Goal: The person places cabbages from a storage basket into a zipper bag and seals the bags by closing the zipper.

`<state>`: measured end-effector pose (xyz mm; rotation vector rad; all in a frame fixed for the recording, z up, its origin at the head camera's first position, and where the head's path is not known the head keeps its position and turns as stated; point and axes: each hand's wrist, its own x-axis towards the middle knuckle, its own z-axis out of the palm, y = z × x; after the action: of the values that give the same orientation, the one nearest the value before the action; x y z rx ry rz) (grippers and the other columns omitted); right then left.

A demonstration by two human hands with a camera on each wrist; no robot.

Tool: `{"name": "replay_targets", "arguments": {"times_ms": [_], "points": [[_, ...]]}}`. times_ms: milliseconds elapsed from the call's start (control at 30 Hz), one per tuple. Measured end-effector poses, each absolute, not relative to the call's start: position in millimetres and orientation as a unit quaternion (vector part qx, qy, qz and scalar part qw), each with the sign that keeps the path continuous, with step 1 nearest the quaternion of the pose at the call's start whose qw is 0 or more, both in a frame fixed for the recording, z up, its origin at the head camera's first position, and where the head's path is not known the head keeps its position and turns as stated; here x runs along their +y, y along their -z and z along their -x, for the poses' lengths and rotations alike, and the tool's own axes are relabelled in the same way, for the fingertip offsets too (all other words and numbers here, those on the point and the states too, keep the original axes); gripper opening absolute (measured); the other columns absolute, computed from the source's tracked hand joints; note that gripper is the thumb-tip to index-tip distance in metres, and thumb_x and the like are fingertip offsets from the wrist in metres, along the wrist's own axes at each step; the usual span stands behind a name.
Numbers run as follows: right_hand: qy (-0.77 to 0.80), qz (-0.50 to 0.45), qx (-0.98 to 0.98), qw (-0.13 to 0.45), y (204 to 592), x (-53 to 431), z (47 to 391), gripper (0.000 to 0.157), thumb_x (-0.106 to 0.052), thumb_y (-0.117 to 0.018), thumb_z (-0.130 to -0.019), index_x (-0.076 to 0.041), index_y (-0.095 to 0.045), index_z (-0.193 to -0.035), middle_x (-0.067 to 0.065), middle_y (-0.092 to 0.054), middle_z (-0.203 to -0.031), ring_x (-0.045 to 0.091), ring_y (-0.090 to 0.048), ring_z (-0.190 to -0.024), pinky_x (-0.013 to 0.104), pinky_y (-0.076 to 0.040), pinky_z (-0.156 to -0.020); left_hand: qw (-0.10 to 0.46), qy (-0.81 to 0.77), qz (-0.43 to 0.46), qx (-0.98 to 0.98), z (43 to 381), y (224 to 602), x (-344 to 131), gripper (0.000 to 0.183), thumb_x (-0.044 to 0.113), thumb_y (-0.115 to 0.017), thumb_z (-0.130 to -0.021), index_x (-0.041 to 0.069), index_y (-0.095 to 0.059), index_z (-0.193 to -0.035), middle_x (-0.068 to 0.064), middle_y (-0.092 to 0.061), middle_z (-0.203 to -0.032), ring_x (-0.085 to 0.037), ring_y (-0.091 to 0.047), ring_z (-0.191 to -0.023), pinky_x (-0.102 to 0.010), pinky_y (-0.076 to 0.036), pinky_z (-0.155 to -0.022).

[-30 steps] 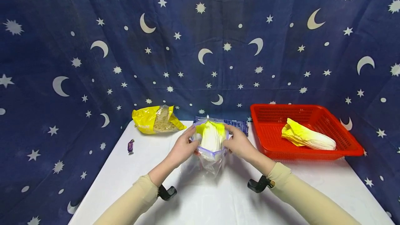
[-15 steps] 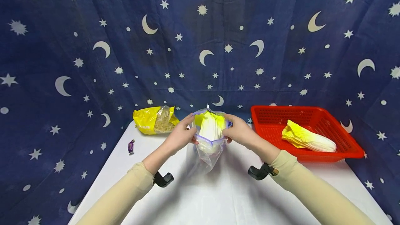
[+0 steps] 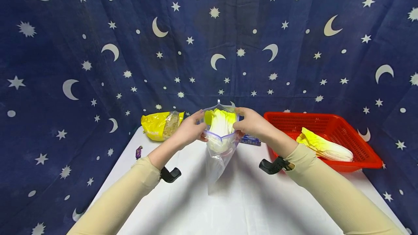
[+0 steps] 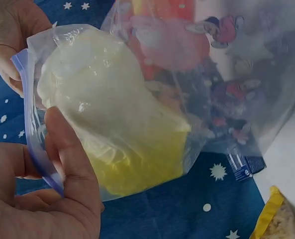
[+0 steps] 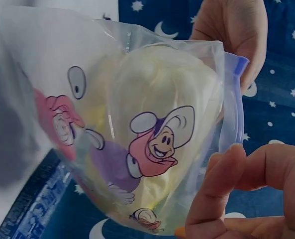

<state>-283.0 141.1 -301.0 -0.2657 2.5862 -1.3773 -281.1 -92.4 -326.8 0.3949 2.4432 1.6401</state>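
Note:
Between both hands hangs a clear zip bag (image 3: pixel 217 166) with a purple zip edge, its mouth spread wide. A white and yellow napa cabbage (image 3: pixel 222 123) sits inside it, near the mouth. My left hand (image 3: pixel 193 130) pinches the bag's left rim, and my right hand (image 3: pixel 252 123) pinches the right rim. In the left wrist view the left thumb (image 4: pixel 70 144) presses the film below the zip. Pink and purple cartoon figures (image 5: pixel 159 144) are printed on the film in the right wrist view. The bag's lower part tapers down above the white table.
A red basket (image 3: pixel 359 144) at the right holds another napa cabbage (image 3: pixel 330 148). A yellow bag of pasta-like pieces (image 3: pixel 156 126) lies at the back left, near a small purple-wrapped sweet (image 3: pixel 138 152). A blue packet (image 3: pixel 250 140) lies behind the right hand.
Both hands have lifted the bag upward, and its lower part now hangs longer below the cabbage. The cabbage stays inside, and both hands keep their hold on the rim.

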Motion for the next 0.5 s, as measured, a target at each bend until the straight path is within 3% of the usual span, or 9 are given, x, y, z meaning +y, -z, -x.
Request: {"name": "replay_targets", "arguments": {"times_ms": [133, 333, 500], "points": [[0.478, 0.094, 0.868, 0.102, 292.7, 141.4, 283.1, 0.080, 0.000, -0.059, -0.084, 0.005, -0.028, -0.158, 0.023, -0.033, -0.160, 0.022, -0.061, -0.071, 0.030, -0.060, -0.064, 0.103, -0.529, -0.136, 0.832, 282.8, 323.3, -92.1, 0.064, 0.004, -0.049, -0.098, -0.004, -0.030, -0.158, -0.009, -0.022, -0.168, -0.016, -0.054, -0.061, -0.032, -0.064, -0.068], [0.467, 0.108, 0.873, 0.088, 283.4, 142.6, 281.2, 0.080, 0.000, -0.056, -0.081, 0.005, -0.030, -0.157, 0.022, -0.034, -0.160, 0.022, -0.056, -0.070, 0.027, -0.055, -0.063, 0.133, -0.514, -0.141, 0.836, 282.3, 321.5, -89.6, 0.066, 0.001, -0.051, -0.096, -0.005, -0.030, -0.158, -0.009, -0.021, -0.169, -0.017, -0.055, -0.061, -0.034, -0.064, -0.069], [0.457, 0.116, 0.875, 0.106, 283.9, 141.6, 281.4, 0.081, 0.000, -0.057, -0.083, 0.006, -0.028, -0.158, 0.022, -0.034, -0.160, 0.021, -0.060, -0.073, 0.031, -0.059, -0.067, 0.123, -0.524, -0.146, 0.830, 283.2, 322.2, -86.3, 0.066, 0.001, -0.051, -0.096, -0.004, -0.029, -0.158, -0.010, -0.022, -0.168, -0.019, -0.058, -0.062, -0.035, -0.064, -0.071]]}}
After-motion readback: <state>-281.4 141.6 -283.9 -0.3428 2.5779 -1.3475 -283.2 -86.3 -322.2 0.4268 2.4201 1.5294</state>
